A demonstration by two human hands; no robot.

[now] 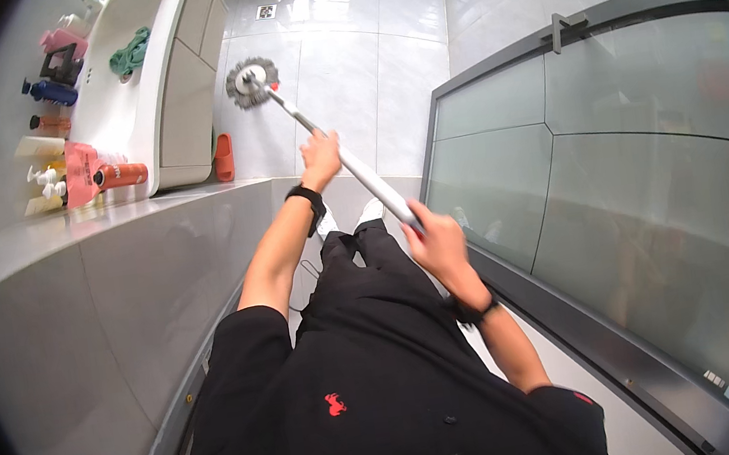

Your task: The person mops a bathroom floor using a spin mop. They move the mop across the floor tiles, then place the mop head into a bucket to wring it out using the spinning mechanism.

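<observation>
A mop with a long white and grey handle (369,179) slants from my body to the tiled floor. Its round head with a grey fringe (252,82) lies flat on the tiles near the vanity cabinet. My left hand (320,159) is closed round the middle of the handle. Lower in the picture, my right hand (437,239) grips the handle's near end and is slightly blurred. A black band circles each wrist.
A white sink vanity (185,99) stands at the left, with a green cloth (130,53) in its basin and several bottles beside it. An orange slipper (224,157) stands against the cabinet. A framed glass door (500,163) is at the right, a floor drain (266,12) farther off.
</observation>
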